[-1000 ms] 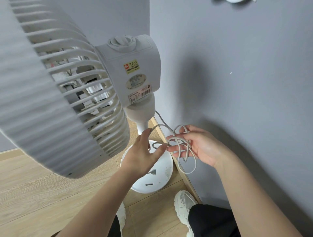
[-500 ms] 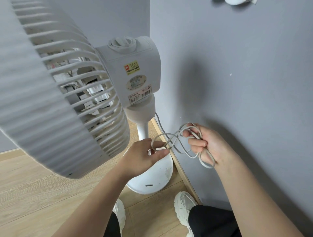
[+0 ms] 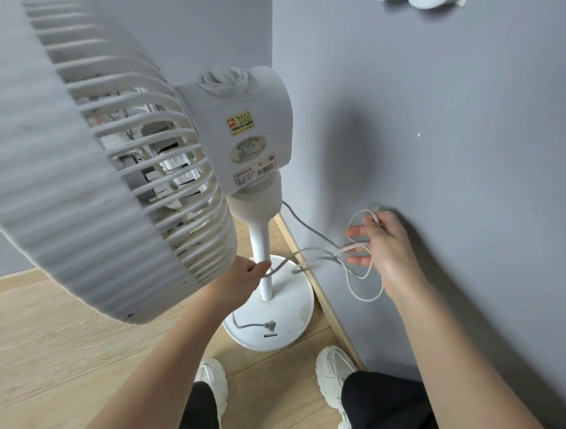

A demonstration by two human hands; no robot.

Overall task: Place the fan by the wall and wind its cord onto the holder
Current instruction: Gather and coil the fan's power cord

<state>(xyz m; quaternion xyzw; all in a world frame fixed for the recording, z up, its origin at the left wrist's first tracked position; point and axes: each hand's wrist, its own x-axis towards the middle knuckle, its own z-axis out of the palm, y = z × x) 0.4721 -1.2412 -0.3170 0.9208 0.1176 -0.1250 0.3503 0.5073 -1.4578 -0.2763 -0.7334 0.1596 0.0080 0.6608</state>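
A white pedestal fan (image 3: 245,128) stands on its round base (image 3: 294,309) close to the grey wall (image 3: 444,153). Its light grey cord (image 3: 318,252) leaves the neck under the motor housing and runs to both hands. My right hand (image 3: 386,248) is near the wall, with several loops of cord draped over its spread fingers. Beside the pole, my left hand (image 3: 245,275) pinches a strand of the cord. The plug (image 3: 270,325) lies on the base. No cord holder is recognisable on the fan.
Light wooden floor (image 3: 61,352) lies to the left, with a wooden skirting board (image 3: 330,312) along the wall. My two white shoes (image 3: 333,373) stand just in front of the fan base. A white object (image 3: 428,2) is cut off at the top of the wall.
My right hand has moved away to the right towards the wall and opened its fingers, pulling the loops apart. My left hand dropped a little, and the plug now lies on the base.
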